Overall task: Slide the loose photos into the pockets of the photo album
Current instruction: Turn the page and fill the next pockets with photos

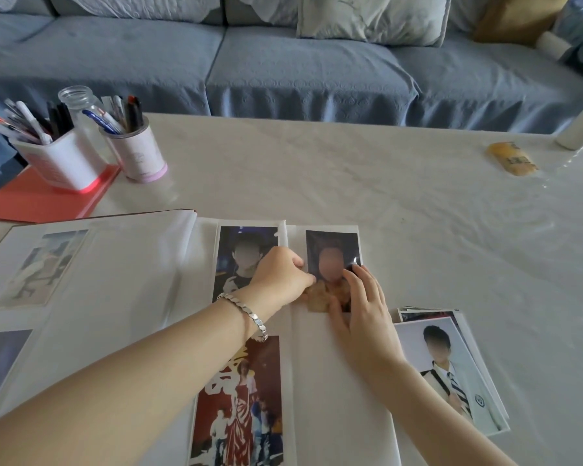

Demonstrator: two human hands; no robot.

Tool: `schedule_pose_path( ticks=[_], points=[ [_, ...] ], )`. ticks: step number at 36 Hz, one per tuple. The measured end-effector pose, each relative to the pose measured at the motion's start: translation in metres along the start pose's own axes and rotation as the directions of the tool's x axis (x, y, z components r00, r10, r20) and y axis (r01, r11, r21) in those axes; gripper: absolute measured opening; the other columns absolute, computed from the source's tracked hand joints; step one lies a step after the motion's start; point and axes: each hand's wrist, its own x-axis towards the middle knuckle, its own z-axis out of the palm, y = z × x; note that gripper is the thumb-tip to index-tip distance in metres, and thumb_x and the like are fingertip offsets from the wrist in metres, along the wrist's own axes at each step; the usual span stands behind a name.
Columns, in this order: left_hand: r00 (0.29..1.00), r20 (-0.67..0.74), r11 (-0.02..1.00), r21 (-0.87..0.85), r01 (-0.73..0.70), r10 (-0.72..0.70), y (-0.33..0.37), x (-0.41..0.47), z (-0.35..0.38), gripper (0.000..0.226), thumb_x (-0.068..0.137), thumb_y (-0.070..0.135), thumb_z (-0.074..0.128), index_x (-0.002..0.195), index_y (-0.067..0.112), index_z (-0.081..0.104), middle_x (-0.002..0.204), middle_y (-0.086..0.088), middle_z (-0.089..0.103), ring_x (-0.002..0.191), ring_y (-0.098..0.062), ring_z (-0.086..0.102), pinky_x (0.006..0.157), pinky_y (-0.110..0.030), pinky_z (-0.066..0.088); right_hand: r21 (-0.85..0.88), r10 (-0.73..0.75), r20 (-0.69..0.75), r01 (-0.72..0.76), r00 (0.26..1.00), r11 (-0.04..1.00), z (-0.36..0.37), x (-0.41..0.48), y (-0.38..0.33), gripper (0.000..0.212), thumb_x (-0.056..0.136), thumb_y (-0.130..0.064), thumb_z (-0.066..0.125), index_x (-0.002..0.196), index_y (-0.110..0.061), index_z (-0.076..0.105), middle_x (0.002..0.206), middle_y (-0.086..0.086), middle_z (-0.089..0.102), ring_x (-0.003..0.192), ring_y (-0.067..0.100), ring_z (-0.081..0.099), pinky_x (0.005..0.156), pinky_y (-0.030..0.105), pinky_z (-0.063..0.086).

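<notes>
The photo album (122, 297) lies open on the table, with several photos in its clear pockets. A dark portrait photo (330, 253) sits in the upper right pocket of the right page. My left hand (280, 277), with a silver bracelet on the wrist, pinches the pocket's left edge beside that photo. My right hand (360, 307) lies over the photo's lower right part, fingers spread and pressing on it. A stack of loose photos (451, 368) lies on the table just right of the album, a portrait on top.
Two pen holders (64, 159) (138, 153) and a glass jar (78, 102) stand at the back left on a red folder (24, 200). A yellow packet (512, 159) lies at the far right. A blue sofa (283, 62) runs behind the table.
</notes>
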Motion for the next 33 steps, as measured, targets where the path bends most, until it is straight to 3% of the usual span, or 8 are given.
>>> schedule_pose_path(
  ticks=[3, 6, 11, 14, 20, 24, 30, 33],
  points=[
    [0.998, -0.066, 0.999, -0.031, -0.011, 0.009, 0.002, 0.001, -0.002, 0.025, 0.078, 0.006, 0.066, 0.069, 0.019, 0.048, 0.077, -0.009, 0.061, 0.066, -0.025, 0.064, 0.061, -0.031, 0.052, -0.024, -0.013, 0.018, 0.014, 1.000, 1.000, 0.001, 0.000, 0.001, 0.042, 0.089, -0.009, 0.058, 0.129, 0.001, 0.049, 0.143, 0.017, 0.040, 0.135, 0.032, 0.033, 0.106, 0.029, 0.022],
    [0.996, -0.094, 1.000, -0.004, -0.010, 0.010, 0.001, 0.001, -0.001, 0.027, 0.081, 0.008, 0.063, 0.107, 0.013, 0.056, 0.101, -0.006, 0.065, 0.087, -0.025, 0.065, 0.058, -0.026, 0.044, -0.043, -0.007, 0.021, 0.008, 1.000, 0.999, 0.002, 0.000, 0.003, 0.043, 0.089, -0.010, 0.059, 0.129, 0.002, 0.050, 0.143, 0.018, 0.041, 0.135, 0.033, 0.034, 0.105, 0.030, 0.022],
    [0.997, -0.079, 0.999, -0.050, 0.009, -0.013, -0.002, -0.002, -0.001, 0.031, 0.081, 0.010, 0.064, 0.107, 0.018, 0.051, 0.079, 0.008, 0.058, 0.059, -0.011, 0.056, 0.044, -0.021, 0.032, -0.077, -0.012, 0.007, 0.012, 1.000, 0.997, 0.005, 0.000, 0.005, 0.038, 0.085, -0.011, 0.059, 0.119, 0.004, 0.057, 0.133, 0.022, 0.050, 0.127, 0.037, 0.044, 0.102, 0.038, 0.032],
    [0.997, -0.064, 0.999, -0.006, -0.048, 0.048, -0.004, -0.004, -0.003, 0.030, 0.084, 0.011, 0.062, 0.110, 0.019, 0.050, 0.078, 0.011, 0.056, 0.061, -0.004, 0.051, 0.047, -0.018, 0.033, -0.164, -0.068, -0.036, 0.061, 0.997, 0.985, 0.001, 0.000, 0.000, 0.037, 0.083, -0.021, 0.049, 0.108, 0.004, 0.062, 0.122, 0.024, 0.058, 0.115, 0.038, 0.055, 0.089, 0.045, 0.048],
    [0.945, 0.050, 0.927, 0.185, -0.326, 0.322, -0.009, -0.028, -0.004, 0.055, 0.085, 0.001, 0.061, 0.134, 0.018, 0.042, 0.131, -0.002, 0.037, 0.102, -0.014, 0.055, 0.083, -0.020, 0.049, -0.365, -0.125, -0.139, 0.067, 0.982, 0.929, -0.030, -0.016, -0.002, 0.040, 0.070, -0.014, 0.070, 0.108, 0.000, 0.064, 0.121, 0.024, 0.059, 0.116, 0.036, 0.055, 0.100, 0.039, 0.041],
    [0.903, 0.066, 0.866, 0.262, -0.426, 0.425, -0.013, -0.046, -0.008, 0.044, 0.089, 0.005, 0.056, 0.131, 0.017, 0.047, 0.142, 0.000, 0.026, 0.114, -0.015, 0.048, 0.094, -0.016, 0.037, -0.423, 0.003, -0.136, -0.061, 0.991, 0.904, -0.058, -0.043, 0.018, 0.046, 0.074, -0.033, 0.044, 0.098, -0.002, 0.068, 0.107, 0.020, 0.067, 0.101, 0.035, 0.065, 0.098, 0.038, 0.036],
    [0.882, 0.090, 0.863, 0.182, -0.472, 0.463, -0.019, -0.067, -0.011, 0.029, 0.091, 0.013, 0.055, 0.119, 0.020, 0.055, 0.134, 0.007, 0.034, 0.106, 0.000, 0.038, 0.082, -0.002, 0.026, -0.582, 0.181, 0.083, -0.100, 0.980, 0.807, -0.074, -0.083, 0.044, 0.056, 0.057, -0.045, 0.074, 0.097, -0.006, 0.066, 0.089, 0.005, 0.065, 0.087, 0.027, 0.066, 0.089, 0.035, 0.038],
    [0.884, 0.075, 0.874, 0.135, -0.467, 0.461, -0.023, -0.073, -0.011, 0.025, 0.092, 0.016, 0.054, 0.117, 0.021, 0.056, 0.125, 0.014, 0.036, 0.103, 0.002, 0.037, 0.076, 0.008, 0.026, -0.583, 0.117, 0.086, -0.045, 0.989, 0.811, -0.077, -0.091, 0.045, 0.058, 0.043, -0.033, 0.084, 0.090, -0.004, 0.066, 0.071, 0.002, 0.060, 0.067, 0.023, 0.064, 0.077, 0.028, 0.038]
  ],
)
